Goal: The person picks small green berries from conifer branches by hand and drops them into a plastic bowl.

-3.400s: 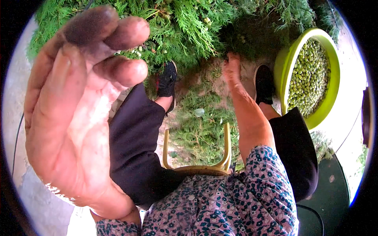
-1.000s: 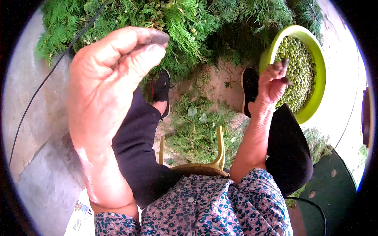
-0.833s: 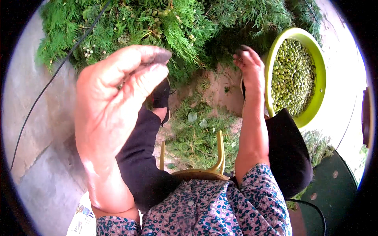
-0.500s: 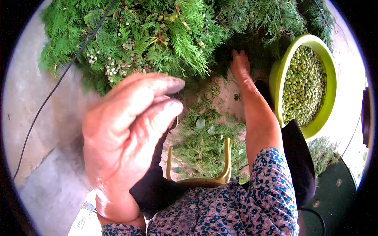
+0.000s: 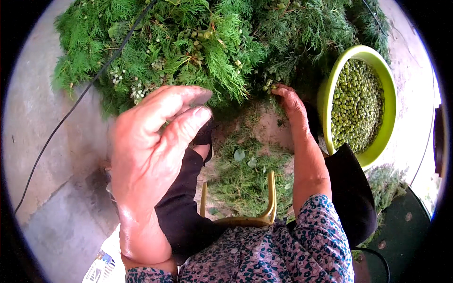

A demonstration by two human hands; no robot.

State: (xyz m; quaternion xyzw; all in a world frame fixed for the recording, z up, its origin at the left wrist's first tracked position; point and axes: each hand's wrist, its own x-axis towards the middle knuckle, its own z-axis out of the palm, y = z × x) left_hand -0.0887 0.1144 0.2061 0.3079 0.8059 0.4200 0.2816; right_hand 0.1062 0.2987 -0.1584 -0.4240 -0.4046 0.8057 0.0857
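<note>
Grey concrete paving [image 5: 42, 155] runs under everything, with a big heap of green cypress-like branches [image 5: 203, 47] piled across the far side and loose clippings [image 5: 245, 174] scattered between the person's dark-trousered legs. A thin black cable [image 5: 71, 108] trails over the paving and into the heap. To the right stands a lime-green bowl [image 5: 332, 94] filled with small green berries [image 5: 358, 104], just beside the person's right knee. A yellow stool frame [image 5: 271, 198] shows between the legs, and a flowered sleeve [image 5: 311, 236] covers the right upper arm.

Close to the camera, the left hand [image 5: 151, 160] is raised and fills much of the view, blocking the left leg and part of the heap behind it. Its fingers [image 5: 184, 127] are curved loosely forward, thumb lying alongside, not clenched; whether anything sits inside them cannot be told.

Farther off, the right hand [image 5: 290, 101] reaches to the near edge of the branches, just left of the bowl. Its fingertips are pinched together at a small cluster of pale green berries [image 5: 269, 85] on a sprig, touching them
</note>
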